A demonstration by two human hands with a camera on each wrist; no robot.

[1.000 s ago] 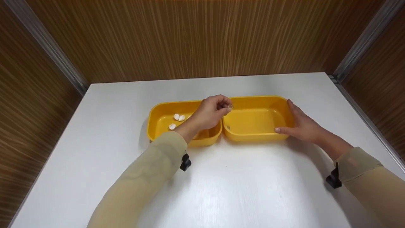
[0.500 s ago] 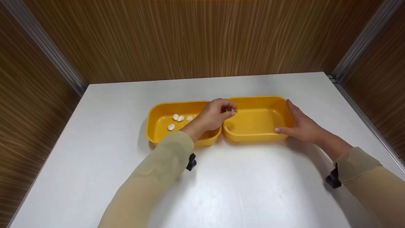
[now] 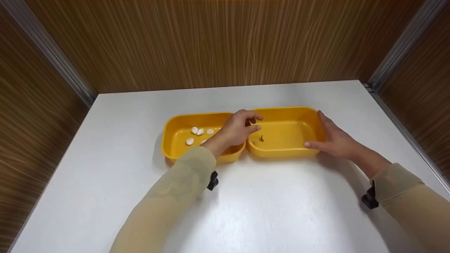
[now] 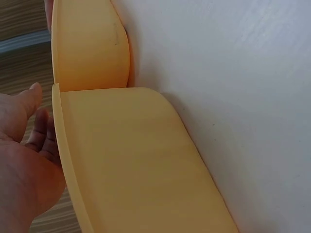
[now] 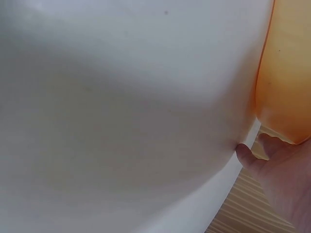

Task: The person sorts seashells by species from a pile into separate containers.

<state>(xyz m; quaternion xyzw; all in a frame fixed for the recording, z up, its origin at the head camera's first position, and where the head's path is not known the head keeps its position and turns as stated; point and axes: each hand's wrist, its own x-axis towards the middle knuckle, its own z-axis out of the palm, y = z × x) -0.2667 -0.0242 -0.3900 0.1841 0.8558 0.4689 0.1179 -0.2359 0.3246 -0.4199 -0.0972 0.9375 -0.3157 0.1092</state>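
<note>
Two yellow plastic bins stand end to end on a white table. My left hand (image 3: pixel 239 127) is over their meeting rims, thumb and fingers parted with nothing between them. Below its fingertips, a small dark brown piece (image 3: pixel 262 138) shows inside the right bin (image 3: pixel 288 153); its kind is too small to tell. Beside that is a faint pale bit (image 3: pixel 253 142). Several white, shell-like pieces (image 3: pixel 195 130) lie in the left bin (image 3: pixel 168 140), partly hidden by my left forearm. My right hand (image 3: pixel 335 140) rests against the right bin's far end, thumb at the front rim, fingers extended along the end wall.
Brown wood-grain panels (image 3: pixel 225 45) enclose the white table (image 3: pixel 253 211) at the back and sides, with metal strips at the corners. Black wrist devices (image 3: pixel 212 181) sit at both sleeve cuffs.
My left hand moved slightly right over the right bin, then its fingers parted and let go of the small brown piece, now below them. My right hand stayed in place.
</note>
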